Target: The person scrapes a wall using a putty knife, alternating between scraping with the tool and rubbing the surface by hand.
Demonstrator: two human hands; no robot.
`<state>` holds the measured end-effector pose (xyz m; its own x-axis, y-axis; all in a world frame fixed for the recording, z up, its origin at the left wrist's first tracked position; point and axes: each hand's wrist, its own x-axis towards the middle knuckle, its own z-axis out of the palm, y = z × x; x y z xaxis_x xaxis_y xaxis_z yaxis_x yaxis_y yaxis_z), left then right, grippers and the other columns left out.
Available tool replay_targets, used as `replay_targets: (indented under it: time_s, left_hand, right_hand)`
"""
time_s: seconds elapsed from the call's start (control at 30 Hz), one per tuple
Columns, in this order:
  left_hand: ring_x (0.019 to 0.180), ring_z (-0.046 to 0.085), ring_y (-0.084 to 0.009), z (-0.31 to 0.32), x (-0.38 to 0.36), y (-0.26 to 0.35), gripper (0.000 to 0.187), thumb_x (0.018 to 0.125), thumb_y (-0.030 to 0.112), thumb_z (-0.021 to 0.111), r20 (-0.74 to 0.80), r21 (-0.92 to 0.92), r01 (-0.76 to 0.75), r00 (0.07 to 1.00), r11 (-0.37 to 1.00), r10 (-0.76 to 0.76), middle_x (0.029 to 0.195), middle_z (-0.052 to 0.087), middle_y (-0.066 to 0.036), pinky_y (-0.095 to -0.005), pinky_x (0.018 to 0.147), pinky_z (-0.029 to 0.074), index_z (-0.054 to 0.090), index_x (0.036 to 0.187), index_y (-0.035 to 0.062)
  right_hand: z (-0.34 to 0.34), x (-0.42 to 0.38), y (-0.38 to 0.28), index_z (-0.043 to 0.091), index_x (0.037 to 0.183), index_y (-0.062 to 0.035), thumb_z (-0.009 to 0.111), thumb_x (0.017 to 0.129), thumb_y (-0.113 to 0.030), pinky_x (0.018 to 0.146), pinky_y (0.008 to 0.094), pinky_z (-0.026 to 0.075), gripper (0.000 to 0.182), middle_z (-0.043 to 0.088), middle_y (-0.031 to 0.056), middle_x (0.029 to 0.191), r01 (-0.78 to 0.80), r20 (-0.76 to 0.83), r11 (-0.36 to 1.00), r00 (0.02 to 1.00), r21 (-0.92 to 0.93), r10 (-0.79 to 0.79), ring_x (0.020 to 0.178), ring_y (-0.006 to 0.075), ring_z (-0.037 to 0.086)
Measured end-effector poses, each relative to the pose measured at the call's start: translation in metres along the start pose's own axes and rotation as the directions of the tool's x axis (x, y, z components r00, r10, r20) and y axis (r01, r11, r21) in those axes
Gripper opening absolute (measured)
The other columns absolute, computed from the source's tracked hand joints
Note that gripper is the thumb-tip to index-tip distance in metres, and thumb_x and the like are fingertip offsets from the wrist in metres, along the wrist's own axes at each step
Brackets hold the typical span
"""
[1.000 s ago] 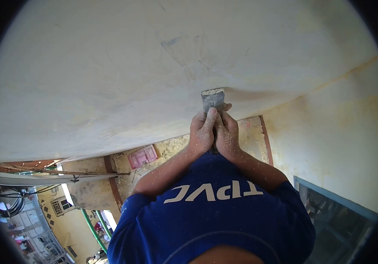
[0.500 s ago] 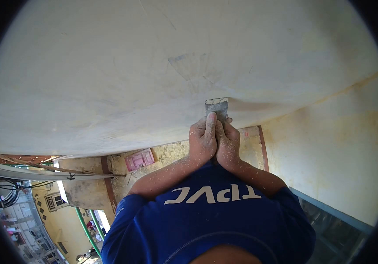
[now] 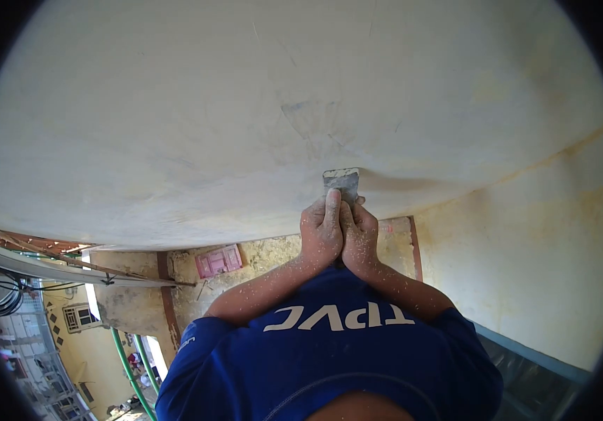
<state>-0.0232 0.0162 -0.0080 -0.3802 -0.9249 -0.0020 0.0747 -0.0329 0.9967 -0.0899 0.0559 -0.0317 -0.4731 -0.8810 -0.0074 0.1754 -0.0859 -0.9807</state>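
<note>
Both of my hands are closed around one scraper (image 3: 341, 179), a flat grey metal blade with pale material along its front edge. My left hand (image 3: 322, 228) has its thumb stretched along the blade. Pressed beside it, my right hand (image 3: 361, 235) wraps the same tool, and the handle is hidden between the palms. The blade's edge is at the pale wall (image 3: 210, 140), which has faint scratches and dark marks. Pale flakes and dust cover both hands and forearms.
A pink object (image 3: 219, 261) lies at the left beyond my forearm. Further left are a beam (image 3: 70, 265), green poles (image 3: 131, 372), coiled black cables (image 3: 7, 300) and a yellow building. A yellowish wall (image 3: 519, 259) and a blue-grey frame (image 3: 533, 353) are on the right.
The scraper and both hands have shifted slightly left relative to the wall marks. The view has also moved a little, so the wall marks appear lower and further right.
</note>
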Motion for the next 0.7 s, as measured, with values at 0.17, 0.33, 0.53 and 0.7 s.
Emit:
replay_targets:
  time_s: [0.17, 0.33, 0.53, 0.7]
  left_hand:
    - [0.075, 0.059, -0.0132, -0.001, -0.005, 0.002, 0.045, 0.098, 0.029, 0.036, -0.017, -0.022, 0.042, 0.999, 0.999, -0.042, 0.084, 0.066, -0.012, -0.0264, 0.069, 0.048, 0.063, 0.091, -0.0063]
    - [0.075, 0.059, -0.0133, 0.000, 0.005, 0.006, 0.044, 0.098, 0.028, 0.036, -0.026, 0.052, -0.031, 0.999, 0.998, 0.032, 0.083, 0.066, -0.012, -0.0267, 0.069, 0.048, 0.063, 0.091, -0.0056]
    - [0.074, 0.059, -0.0135, -0.001, 0.002, 0.006, 0.044, 0.098, 0.028, 0.036, -0.027, 0.021, -0.044, 0.999, 0.999, 0.045, 0.082, 0.066, -0.011, -0.0266, 0.069, 0.048, 0.064, 0.090, -0.0050]
    - [0.069, 0.060, -0.0141, 0.000, 0.001, 0.029, 0.043, 0.097, 0.028, 0.039, -0.054, -0.035, -0.044, 0.998, 0.998, 0.042, 0.075, 0.066, -0.013, -0.0283, 0.066, 0.048, 0.065, 0.088, -0.0042]
  right_hand:
    - [0.004, -0.009, -0.008, 0.060, 0.089, 0.0028, 0.049, 0.094, -0.019, 0.058, 0.0229, 0.043, 0.025, 0.060, 0.0039, 0.072, -0.060, -0.011, 0.998, 0.998, 0.024, 0.061, 0.067, 0.0069, 0.051]
    - [0.004, 0.004, 0.004, 0.061, 0.091, 0.0031, 0.049, 0.094, -0.019, 0.059, 0.0237, 0.044, 0.025, 0.059, 0.0039, 0.071, 0.053, -0.044, 0.998, 0.998, -0.033, -0.055, 0.068, 0.0075, 0.052]
    - [0.010, -0.001, 0.000, 0.060, 0.089, 0.0028, 0.049, 0.094, -0.019, 0.059, 0.0247, 0.044, 0.025, 0.058, 0.0045, 0.069, 0.075, -0.063, 0.995, 0.995, -0.069, -0.079, 0.067, 0.0085, 0.052]
    - [0.010, 0.003, -0.029, 0.060, 0.093, 0.0029, 0.050, 0.094, -0.021, 0.064, 0.0263, 0.045, 0.025, 0.059, 0.0061, 0.074, -0.005, 0.026, 0.997, 1.000, 0.079, 0.003, 0.073, 0.0092, 0.054]
